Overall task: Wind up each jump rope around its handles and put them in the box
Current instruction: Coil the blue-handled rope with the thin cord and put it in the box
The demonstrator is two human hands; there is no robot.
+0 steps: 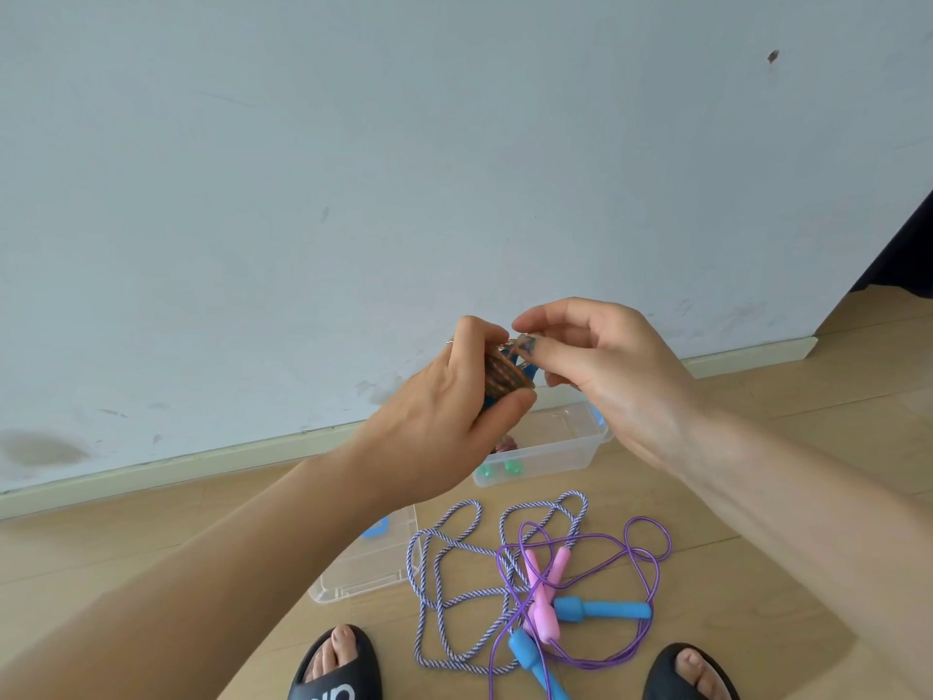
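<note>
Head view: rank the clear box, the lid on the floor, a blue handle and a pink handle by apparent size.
1. Clear box and lid: similar, both partly hidden by arms, unranked.
2. Blue handle.
3. Pink handle, slightly smaller; tangled ropes make it unsure.

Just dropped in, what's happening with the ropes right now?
The left hand grips a brown rope bundle wound on blue handles, while the right hand pinches its loose end. The clear box on the floor below already holds something. Two ropes still lie tangled and unwound: a striped rope and a purple rope.
</note>
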